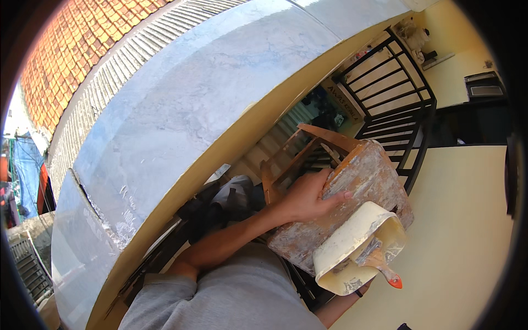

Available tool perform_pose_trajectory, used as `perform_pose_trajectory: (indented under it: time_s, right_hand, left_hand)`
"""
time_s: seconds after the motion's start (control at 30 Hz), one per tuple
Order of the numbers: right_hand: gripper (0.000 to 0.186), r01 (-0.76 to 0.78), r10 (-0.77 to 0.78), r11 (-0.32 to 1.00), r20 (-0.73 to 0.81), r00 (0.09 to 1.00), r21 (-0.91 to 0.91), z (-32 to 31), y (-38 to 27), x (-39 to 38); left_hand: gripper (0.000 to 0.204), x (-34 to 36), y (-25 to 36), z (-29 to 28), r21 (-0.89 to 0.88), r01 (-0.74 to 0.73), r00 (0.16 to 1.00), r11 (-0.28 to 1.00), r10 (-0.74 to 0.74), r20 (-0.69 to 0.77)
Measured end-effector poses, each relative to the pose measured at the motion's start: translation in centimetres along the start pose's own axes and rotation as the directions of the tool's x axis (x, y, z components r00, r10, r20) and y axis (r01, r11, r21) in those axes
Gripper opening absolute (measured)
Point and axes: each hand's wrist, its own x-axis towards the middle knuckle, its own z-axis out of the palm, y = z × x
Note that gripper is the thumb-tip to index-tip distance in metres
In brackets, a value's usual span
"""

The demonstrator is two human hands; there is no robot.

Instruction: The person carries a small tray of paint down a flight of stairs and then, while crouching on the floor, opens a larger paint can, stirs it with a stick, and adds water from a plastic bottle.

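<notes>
A small wooden stool [360,179], its seat smeared with pale paint, is tilted in front of me. My left hand [313,197] is closed on the edge of the seat, thumb lying over the top face. Overlapping the near end of the seat is a cream plastic paint container [333,245], tilted, with dried paint inside. A paintbrush [377,258] with an orange-tipped handle leans in it, handle sticking out over the rim. My right hand [364,288] is below the container, mostly hidden behind it; its fingers do not show. A dark band circles that wrist.
On the left runs a broad pale blue-grey ledge [203,104], with a corrugated strip and orange roof tiles [71,55] beyond. Black metal railings [393,110] stand at the upper right, beside a cream wall [462,220]. Lower floor and stored items show beneath the stool.
</notes>
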Motion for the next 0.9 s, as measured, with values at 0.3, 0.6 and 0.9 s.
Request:
perform_pose_trajectory:
  time_s: [0.3, 0.6, 0.9]
  right_hand:
    - [0.085, 0.043, -0.039, 0.996, -0.049, 0.998, 0.079, 1.2, 0.3, -1.6]
    - [0.079, 0.143, -0.13, 0.988, -0.199, 0.971, 0.051, 4.7, 0.1, -2.3]
    - [0.089, 0.198, -0.206, 0.978, -0.127, 0.97, -0.073, 6.5, -2.3, -2.6]
  left_hand:
    - [0.056, 1.1, 2.3, 0.2, 0.199, -0.019, 1.0, 0.98, 0.021, -0.005]
    - [0.062, 0.2, 1.4, -0.7, 0.157, 0.199, 0.98, 0.967, -0.193, -0.054]
    - [0.067, -0.5, 1.5, -0.4, 0.189, 0.257, 0.964, 0.948, -0.237, -0.123]
